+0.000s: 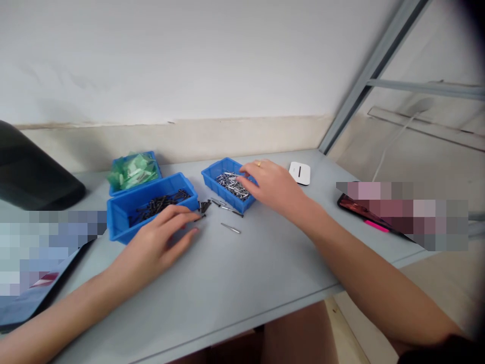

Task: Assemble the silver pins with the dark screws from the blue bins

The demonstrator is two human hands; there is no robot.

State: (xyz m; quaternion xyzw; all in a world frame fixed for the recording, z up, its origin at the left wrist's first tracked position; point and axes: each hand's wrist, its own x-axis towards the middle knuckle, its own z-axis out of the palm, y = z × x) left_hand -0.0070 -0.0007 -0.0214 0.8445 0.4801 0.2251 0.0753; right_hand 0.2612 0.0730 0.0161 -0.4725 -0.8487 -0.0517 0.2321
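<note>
Head view: right hand (271, 184) reaches among silver pins (232, 184) in the small bin (210, 174) near the worktop's (246, 283) back edge, grip not visible; left hand (159, 242) lies loosely open, empty, beside loose black screws (203, 207).

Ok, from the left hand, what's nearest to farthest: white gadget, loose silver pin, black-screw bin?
1. Black-screw bin, just behind the left hand.
2. Loose silver pin, on the table to its right.
3. White gadget, far right, at the back.
</note>
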